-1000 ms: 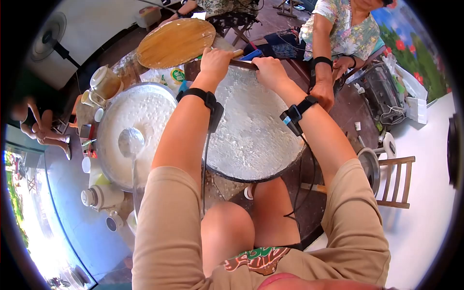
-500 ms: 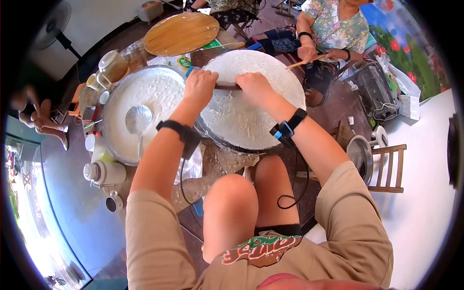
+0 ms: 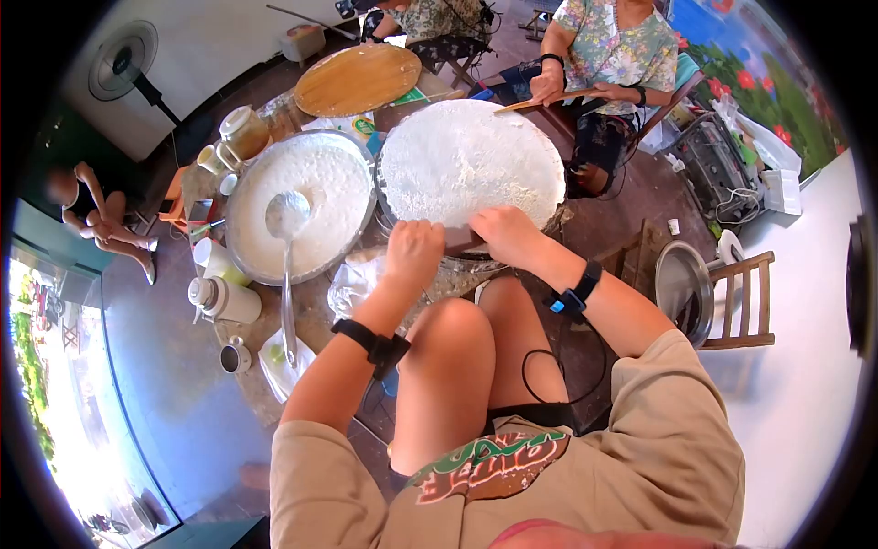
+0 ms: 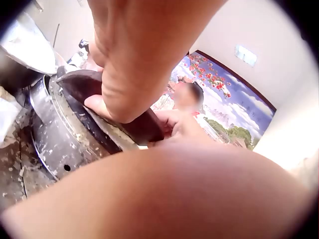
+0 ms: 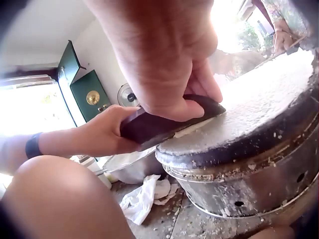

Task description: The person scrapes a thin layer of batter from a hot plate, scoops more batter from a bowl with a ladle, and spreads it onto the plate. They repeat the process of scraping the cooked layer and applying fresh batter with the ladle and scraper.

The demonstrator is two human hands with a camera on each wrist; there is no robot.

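Observation:
My left hand (image 3: 416,254) and right hand (image 3: 508,236) grip opposite ends of a dark brown curved scraper (image 3: 461,240). They hold it at the near rim of a round griddle (image 5: 239,186), whose top carries a thin coat of white batter (image 3: 471,151). In the right wrist view the scraper's lower edge bears a pale strip of batter and lies over the griddle's edge. My thumb presses its near face there. Left of the griddle, a metal ladle (image 3: 288,218) rests in a wide basin of batter (image 3: 325,169).
Across the griddle a seated person (image 3: 613,55) holds a wooden stick (image 3: 540,99) over its far edge. A round wooden board (image 3: 357,80) lies behind. Jugs (image 3: 244,133), a thermos (image 3: 224,299) and a mug (image 3: 235,355) stand left; crumpled plastic (image 3: 355,285) lies near the griddle.
Both hands have drawn the scraper from the griddle's far edge to its near rim, leaving a whiter, more even coat. The person opposite has brought a wooden stick over the far edge.

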